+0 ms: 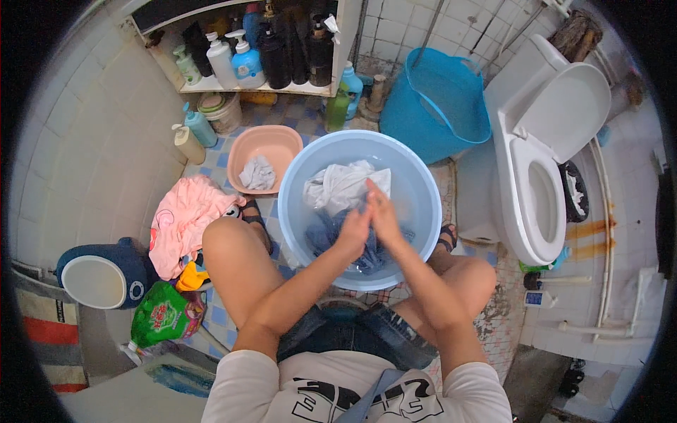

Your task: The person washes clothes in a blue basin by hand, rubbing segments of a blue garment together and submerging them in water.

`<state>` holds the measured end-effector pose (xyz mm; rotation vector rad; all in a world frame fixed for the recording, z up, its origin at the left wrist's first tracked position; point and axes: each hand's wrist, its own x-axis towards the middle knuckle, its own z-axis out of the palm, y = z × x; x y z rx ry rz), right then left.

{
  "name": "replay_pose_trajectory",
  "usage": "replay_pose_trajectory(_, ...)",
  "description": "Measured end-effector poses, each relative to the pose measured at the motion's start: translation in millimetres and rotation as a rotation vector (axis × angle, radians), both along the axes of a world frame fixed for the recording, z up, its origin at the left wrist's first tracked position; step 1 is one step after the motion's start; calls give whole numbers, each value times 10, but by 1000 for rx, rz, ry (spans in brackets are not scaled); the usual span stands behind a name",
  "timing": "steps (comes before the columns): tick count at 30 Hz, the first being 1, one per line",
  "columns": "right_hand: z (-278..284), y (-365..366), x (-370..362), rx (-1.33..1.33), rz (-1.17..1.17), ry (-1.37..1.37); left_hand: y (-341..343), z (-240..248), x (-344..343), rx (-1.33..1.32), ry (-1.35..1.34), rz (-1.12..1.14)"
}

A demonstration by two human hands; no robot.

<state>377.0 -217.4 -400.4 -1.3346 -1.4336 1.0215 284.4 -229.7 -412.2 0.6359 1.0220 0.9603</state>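
Note:
A light blue round basin (290,236) stands between my knees, with water, a white cloth (338,185) and a dark blue denim-like garment (324,229) in it. My left hand (355,229) and my right hand (383,211) meet palm to palm above the basin's middle. Stretched-out fingers show on the right hand, pointing toward the white cloth. Motion blurs the left hand, and its fingers are partly hidden against the right. Nothing shows between the two palms. The denim-like garment lies below the hands, partly covered by them.
A pink basin (243,144) holding a pale cloth (257,173) sits at the far left. Pink clothing (187,218) and a green bag (163,314) lie left of my leg. Beyond are a blue tub (430,106) and shelved bottles (247,63); a toilet (518,204) stands right.

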Motion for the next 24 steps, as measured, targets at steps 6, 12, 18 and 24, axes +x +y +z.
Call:
replay_pose_trajectory(6, 73, -325, -406, 189, 67, -50, 165, -183, -265, -124, -301, 74)
replay_pose_trajectory(12, -173, -6, 46, -85, -105, 27, -138, 20, 25, -12, -284, -96)
replay_pose_trajectory(18, 79, -325, -350, 16, 140, 48, 207, 92, -235, -173, -255, 231)
replay_pose_trajectory(24, -174, 0, 114, -124, -93, 105, -123, -63, 6, 68, -239, -86)
